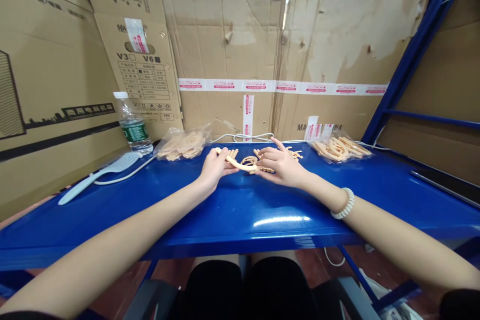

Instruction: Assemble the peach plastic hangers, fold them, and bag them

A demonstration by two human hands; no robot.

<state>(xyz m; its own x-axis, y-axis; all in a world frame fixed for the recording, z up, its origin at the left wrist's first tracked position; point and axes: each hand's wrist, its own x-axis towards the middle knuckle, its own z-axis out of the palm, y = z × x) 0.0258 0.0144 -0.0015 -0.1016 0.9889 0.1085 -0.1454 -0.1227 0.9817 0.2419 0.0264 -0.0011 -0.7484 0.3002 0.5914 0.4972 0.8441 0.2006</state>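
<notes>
A pale, curved wooden strip (240, 164) spans the gap between my two hands above the blue table. My left hand (214, 169) is closed on the strip's left end, the thumb on top. At the other end, the thumb and fingers of my right hand (283, 165) close around the strip's tip, with one finger raised. Behind the strip lie curved wooden pieces (249, 160) and a row of short wooden sticks (233, 153). More small wooden pieces (295, 153) are partly hidden behind my right hand.
Clear bags of wooden pieces lie at left (183, 144) and right (337, 148). A water bottle (134, 130), a light-blue hairbrush (101, 172) and a white cable (129, 176) are on the left. A dark flat device (448, 185) rests at right. Cardboard (228, 35) walls the back.
</notes>
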